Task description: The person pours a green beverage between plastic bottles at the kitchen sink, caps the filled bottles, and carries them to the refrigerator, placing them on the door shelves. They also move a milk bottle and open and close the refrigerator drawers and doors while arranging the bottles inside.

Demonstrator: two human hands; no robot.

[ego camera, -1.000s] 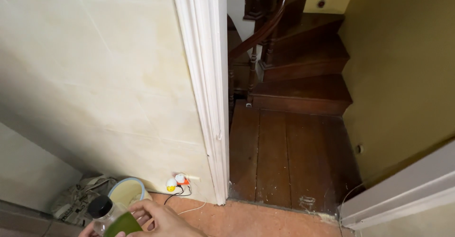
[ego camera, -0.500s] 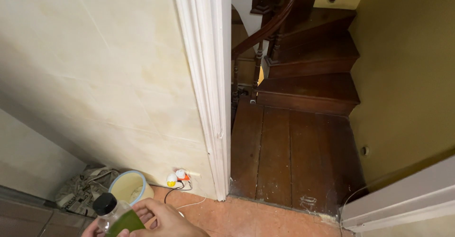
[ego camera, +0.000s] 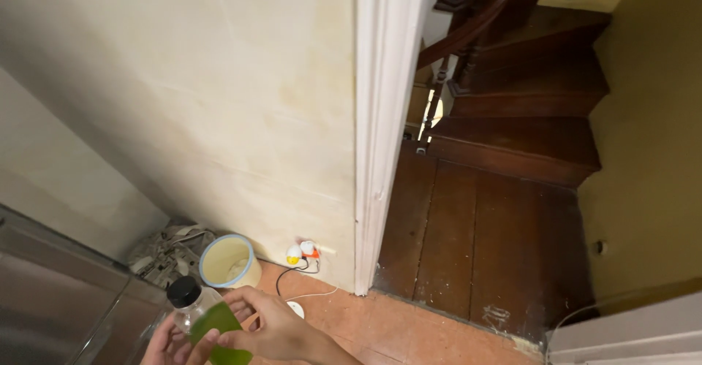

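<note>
1. The fingers (ego camera: 252, 314) of the right hand (ego camera: 281, 332) are curling closed around the lower body of a clear plastic bottle (ego camera: 208, 321), with the thumb side lying across the front of it; the fingers (ego camera: 170, 330) of the left hand (ego camera: 164, 347) are cupping the same bottle from the other side, half closed against its wall.
2. The bottle is sitting at the bottom edge of the view, held in the air between both hands, above the floor and not touching any surface.
3. It is carrying a black screw cap (ego camera: 183, 291) that is on and pointing up and to the left, away from the right wrist; green liquid is filling the lower part, under the fingers.
4. Its long axis is tilting from lower right to upper left, so the cap end is lying nearer the left hand, while the right hand is taking the fuller grip on the body.
5. Just beyond the cap, a cream bucket with a blue rim (ego camera: 227, 261) is standing on the terracotta floor (ego camera: 409, 332) against the cream wall (ego camera: 219, 102).
6. Right of the bucket, a small orange and yellow plug fitting (ego camera: 302, 251) with a trailing cable is resting at the foot of the wall, beside the white door frame (ego camera: 380, 116).
7. Through the doorway, dark wooden stairs (ego camera: 526, 102) are rising from a plank landing.
</note>
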